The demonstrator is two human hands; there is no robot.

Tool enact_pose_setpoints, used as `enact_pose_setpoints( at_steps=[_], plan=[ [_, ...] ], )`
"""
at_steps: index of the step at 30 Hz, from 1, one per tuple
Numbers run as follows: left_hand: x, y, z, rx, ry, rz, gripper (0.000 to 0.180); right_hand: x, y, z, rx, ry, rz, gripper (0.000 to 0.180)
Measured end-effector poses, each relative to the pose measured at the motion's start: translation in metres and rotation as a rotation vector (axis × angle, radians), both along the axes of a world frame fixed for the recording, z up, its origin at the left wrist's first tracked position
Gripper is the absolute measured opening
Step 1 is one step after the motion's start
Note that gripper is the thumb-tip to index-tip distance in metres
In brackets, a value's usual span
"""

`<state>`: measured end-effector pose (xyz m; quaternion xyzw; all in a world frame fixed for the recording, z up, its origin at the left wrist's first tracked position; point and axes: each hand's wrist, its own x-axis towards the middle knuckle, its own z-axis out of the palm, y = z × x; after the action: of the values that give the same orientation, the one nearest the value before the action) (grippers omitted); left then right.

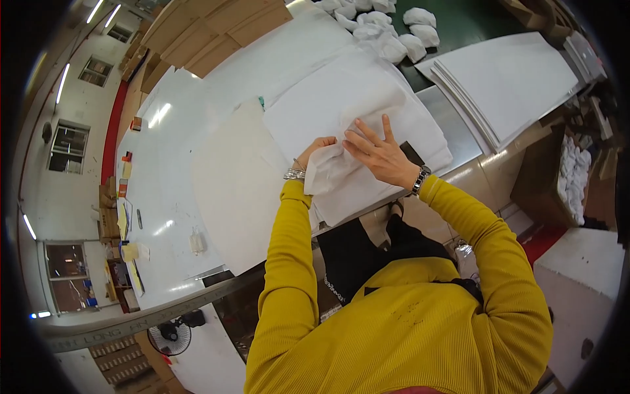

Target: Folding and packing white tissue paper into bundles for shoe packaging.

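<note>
A thin white sheet of wrapping paper [328,172], folded and creased, lies over a stack of white sheets [295,105] at the near side of the table. My left hand [319,146] is closed, its fingers curled at the left edge of the thin paper. Just to the right, my right hand [380,156] rests on the paper with its fingers spread. Whatever may lie under the folds is hidden. A small dark block [412,153] sits beside my right wrist, on the stack.
Several white wrapped bundles [387,39] lie at the far side on a green surface. Brown cartons [203,33] stand far left. Another stack of white sheets [502,79] is at right, above a box of white bundles [572,177]. Small items lie along the table's left edge.
</note>
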<state>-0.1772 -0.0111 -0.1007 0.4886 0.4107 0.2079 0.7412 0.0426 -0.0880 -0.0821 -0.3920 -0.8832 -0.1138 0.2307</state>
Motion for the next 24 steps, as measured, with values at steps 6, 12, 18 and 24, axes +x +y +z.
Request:
enact_pose_setpoints(
  at_steps=[6,12,18,24],
  plan=[
    [-0.048,0.008,-0.006,0.463,0.279,-0.048,0.018,-0.032,0.019,0.012,0.032,-0.086,0.006,0.046],
    [0.05,-0.081,0.098,1.456,0.485,0.438,0.026,-0.008,0.031,0.002,-0.007,-0.225,-0.042,0.05],
    [0.023,-0.078,-0.004,1.365,1.097,0.147,0.048,-0.013,0.046,0.001,-0.036,-0.223,0.01,0.051],
    [-0.028,-0.028,0.023,0.545,0.77,-0.297,0.051,-0.02,0.068,0.032,-0.703,-0.381,0.079,0.056]
  ],
)
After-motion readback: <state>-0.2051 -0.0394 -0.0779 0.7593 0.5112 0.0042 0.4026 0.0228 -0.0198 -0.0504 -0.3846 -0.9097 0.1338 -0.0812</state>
